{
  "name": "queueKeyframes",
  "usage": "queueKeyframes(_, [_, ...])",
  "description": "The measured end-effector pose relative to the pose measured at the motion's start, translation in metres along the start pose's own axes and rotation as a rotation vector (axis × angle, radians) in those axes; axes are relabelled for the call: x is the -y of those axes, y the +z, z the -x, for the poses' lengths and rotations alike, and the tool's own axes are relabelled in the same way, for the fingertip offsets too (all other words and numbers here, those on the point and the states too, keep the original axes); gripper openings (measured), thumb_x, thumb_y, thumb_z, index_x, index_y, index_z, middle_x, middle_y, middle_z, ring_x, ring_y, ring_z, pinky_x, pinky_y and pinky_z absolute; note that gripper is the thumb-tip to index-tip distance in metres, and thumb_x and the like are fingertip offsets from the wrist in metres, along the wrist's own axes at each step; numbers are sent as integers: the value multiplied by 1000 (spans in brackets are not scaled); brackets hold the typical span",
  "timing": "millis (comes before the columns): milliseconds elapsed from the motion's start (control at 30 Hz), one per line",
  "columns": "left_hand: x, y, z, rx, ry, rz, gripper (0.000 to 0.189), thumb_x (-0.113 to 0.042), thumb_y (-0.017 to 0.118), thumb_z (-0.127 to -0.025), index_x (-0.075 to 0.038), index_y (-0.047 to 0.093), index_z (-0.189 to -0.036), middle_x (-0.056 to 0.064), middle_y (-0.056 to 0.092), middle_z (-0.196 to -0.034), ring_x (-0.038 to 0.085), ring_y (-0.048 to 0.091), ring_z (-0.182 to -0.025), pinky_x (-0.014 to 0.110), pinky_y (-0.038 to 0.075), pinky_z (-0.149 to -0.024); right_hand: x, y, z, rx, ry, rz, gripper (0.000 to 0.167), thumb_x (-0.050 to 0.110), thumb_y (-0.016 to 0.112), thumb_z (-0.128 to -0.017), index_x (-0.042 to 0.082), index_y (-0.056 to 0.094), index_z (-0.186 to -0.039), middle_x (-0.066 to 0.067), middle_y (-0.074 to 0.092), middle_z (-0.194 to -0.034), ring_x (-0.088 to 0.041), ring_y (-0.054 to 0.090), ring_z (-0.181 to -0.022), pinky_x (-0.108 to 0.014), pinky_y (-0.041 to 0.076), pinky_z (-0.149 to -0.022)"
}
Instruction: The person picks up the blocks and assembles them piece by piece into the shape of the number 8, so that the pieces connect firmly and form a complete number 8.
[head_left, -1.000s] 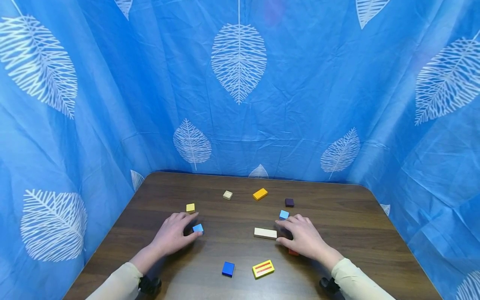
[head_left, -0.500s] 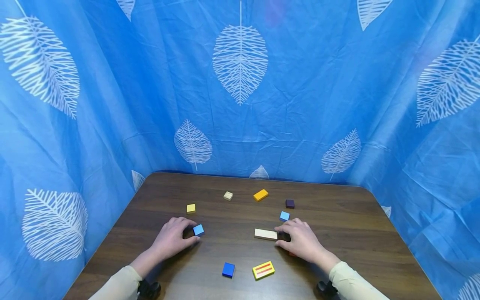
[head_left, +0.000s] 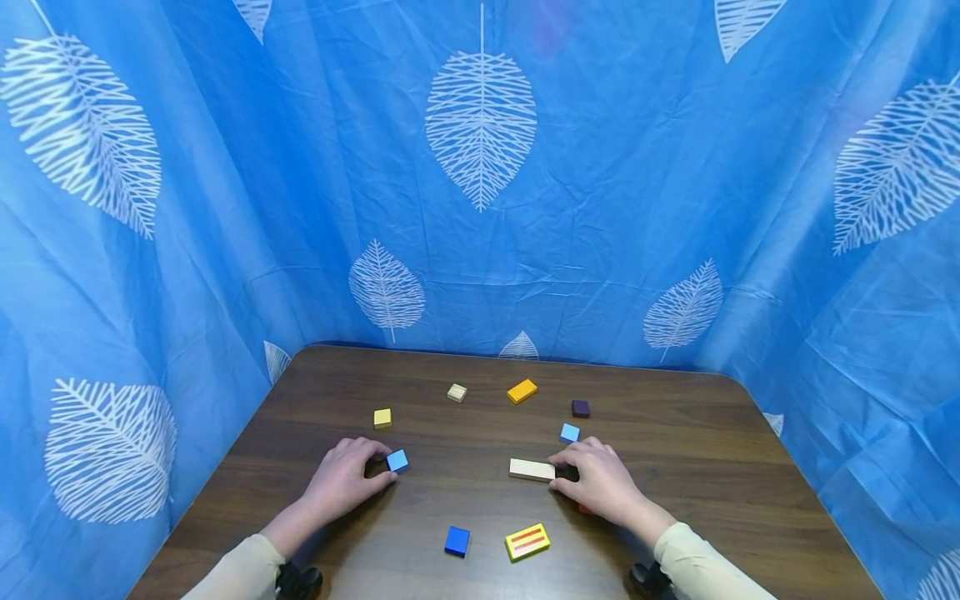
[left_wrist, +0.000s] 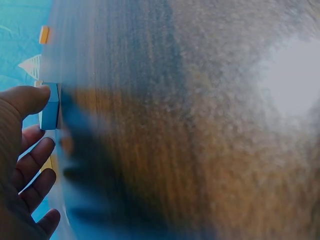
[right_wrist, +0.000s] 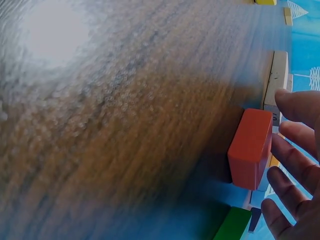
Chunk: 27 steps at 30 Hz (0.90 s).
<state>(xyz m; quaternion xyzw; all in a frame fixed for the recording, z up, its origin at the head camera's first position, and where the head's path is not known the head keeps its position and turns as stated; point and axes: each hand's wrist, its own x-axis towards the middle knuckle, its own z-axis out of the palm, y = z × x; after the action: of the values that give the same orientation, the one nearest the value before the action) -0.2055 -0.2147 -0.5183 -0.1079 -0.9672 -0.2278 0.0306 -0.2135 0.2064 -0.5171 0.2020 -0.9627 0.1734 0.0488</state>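
My left hand holds a light blue block at the left of the table, its thumb and index finger at opposite sides. In the left wrist view the thumb overlaps the upper end of this block, and the other fingers are loosely bent below. On the right, my right hand pinches the right end of a long whitish wooden block between thumb and index finger. Both blocks lie on the brown table. A red block, mostly hidden under the right hand in the head view, stands close by the fingers.
Near the front lie a dark blue block and a yellow block with red stripes. Farther back are yellow, cream, orange, dark purple and light blue blocks. A green block shows in the right wrist view.
Fingers and thumb of both hands have drawn closer together, the left about the light blue block, the right about the whitish block's end. The blocks stay in place.
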Motion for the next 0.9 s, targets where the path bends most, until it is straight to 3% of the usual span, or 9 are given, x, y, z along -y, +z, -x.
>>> queueKeyframes(333, [2, 3, -2, 22, -31, 5, 29, -34, 83, -87, -19, 72, -109, -3, 67, -108, 25, 57, -109, 55, 43, -98, 0, 3, -2, -8, -18, 9, 26, 30, 87, -82, 19, 79, -104, 9, 72, -101, -15, 57, -98, -43, 46, -88])
queueKeyframes(900, [1, 5, -3, -3, -31, 12, 28, -30, 84, -86, -17, 73, -109, -2, 68, -107, 26, 58, -107, 56, 43, -97, 0, 7, -4, -34, -37, -1, 22, 26, 87, -82, 18, 79, -101, 9, 72, -99, -13, 56, -96, -41, 46, -87])
